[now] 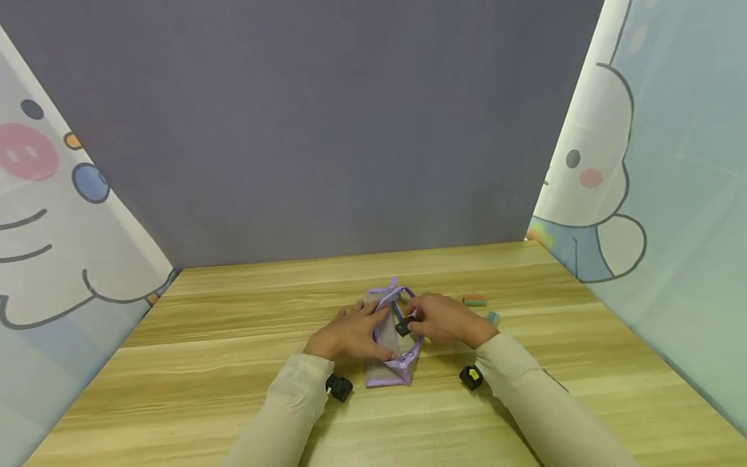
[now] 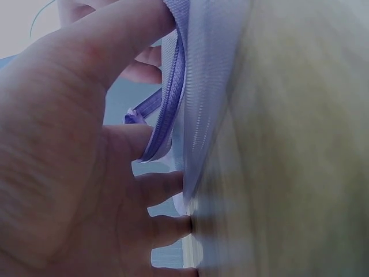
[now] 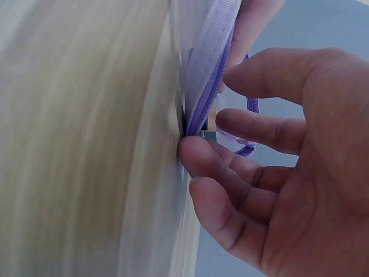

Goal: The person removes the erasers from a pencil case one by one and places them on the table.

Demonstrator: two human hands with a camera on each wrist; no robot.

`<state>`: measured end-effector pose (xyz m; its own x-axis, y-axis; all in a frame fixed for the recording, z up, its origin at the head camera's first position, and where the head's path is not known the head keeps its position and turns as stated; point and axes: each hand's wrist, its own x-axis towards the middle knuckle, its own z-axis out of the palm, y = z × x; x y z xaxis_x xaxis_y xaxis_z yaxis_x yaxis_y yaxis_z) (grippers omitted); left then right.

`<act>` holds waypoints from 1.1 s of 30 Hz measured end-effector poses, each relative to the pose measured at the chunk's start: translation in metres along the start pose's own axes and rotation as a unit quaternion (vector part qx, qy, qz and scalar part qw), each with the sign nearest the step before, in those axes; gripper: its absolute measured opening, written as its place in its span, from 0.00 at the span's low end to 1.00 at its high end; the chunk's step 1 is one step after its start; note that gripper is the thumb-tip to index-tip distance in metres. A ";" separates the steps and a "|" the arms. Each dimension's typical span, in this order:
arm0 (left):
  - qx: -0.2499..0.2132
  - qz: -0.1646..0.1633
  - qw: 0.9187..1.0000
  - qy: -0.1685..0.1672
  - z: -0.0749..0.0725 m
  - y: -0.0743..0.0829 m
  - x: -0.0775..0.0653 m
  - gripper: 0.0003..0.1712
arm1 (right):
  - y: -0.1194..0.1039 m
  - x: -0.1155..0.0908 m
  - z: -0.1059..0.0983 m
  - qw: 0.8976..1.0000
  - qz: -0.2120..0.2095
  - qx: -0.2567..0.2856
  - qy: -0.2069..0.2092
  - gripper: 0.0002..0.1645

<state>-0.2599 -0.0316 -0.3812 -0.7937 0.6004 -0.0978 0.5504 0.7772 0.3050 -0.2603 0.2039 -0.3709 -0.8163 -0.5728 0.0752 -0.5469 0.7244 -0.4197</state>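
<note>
A purple-edged mesh zip pouch (image 1: pixel 383 381) lies on the wooden table with its zipped mouth spread apart. My left hand (image 1: pixel 352 334) rests on its left side, fingers spread, the thumb at the near end of the mouth. In the left wrist view, those fingers (image 2: pixel 164 187) touch the mesh fairly straight. Over the mouth is my right hand (image 1: pixel 446 318), fingers loosely bent. Its fingertips touch the zip edge (image 3: pixel 216 81) in the right wrist view, and nothing shows between thumb and index finger. A small black object (image 1: pixel 404 325) and a blue stick-like thing (image 1: pixel 398 311) are in the mouth.
To the right of the pouch lie a small orange-and-green piece (image 1: pixel 474 300) and a small blue-grey piece (image 1: pixel 493 318), partly behind the right hand. A grey panel (image 1: pixel 350 130) stands at the table's back edge. Cartoon-print curtains (image 1: pixel 607 162) hang at both sides.
</note>
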 end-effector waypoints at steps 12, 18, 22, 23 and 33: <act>0.001 -0.003 1.000 0.005 -0.004 -0.003 -0.003 0.60 | -0.008 0.007 -0.001 1.000 0.014 -0.019 0.003 0.18; 0.006 -0.008 1.000 0.005 -0.003 -0.003 -0.002 0.61 | -0.008 0.010 -0.003 1.000 0.017 -0.022 -0.003 0.20; 0.010 -0.010 1.000 0.005 -0.001 -0.002 -0.001 0.61 | -0.008 0.013 -0.005 0.999 0.022 -0.021 -0.011 0.19; 0.011 -0.010 1.000 0.005 0.000 -0.001 -0.001 0.61 | -0.008 0.013 -0.005 0.999 0.024 -0.022 -0.013 0.18; 0.006 -0.007 1.000 -0.001 0.002 0.001 -0.001 0.62 | -0.009 0.017 -0.009 0.998 0.040 -0.035 -0.040 0.11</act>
<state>-0.2583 -0.0311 -0.3828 -0.8011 0.5894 -0.1043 0.5415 0.7879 0.2931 -0.2706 0.1909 -0.3577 -0.8417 -0.5391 -0.0297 -0.4947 0.7922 -0.3574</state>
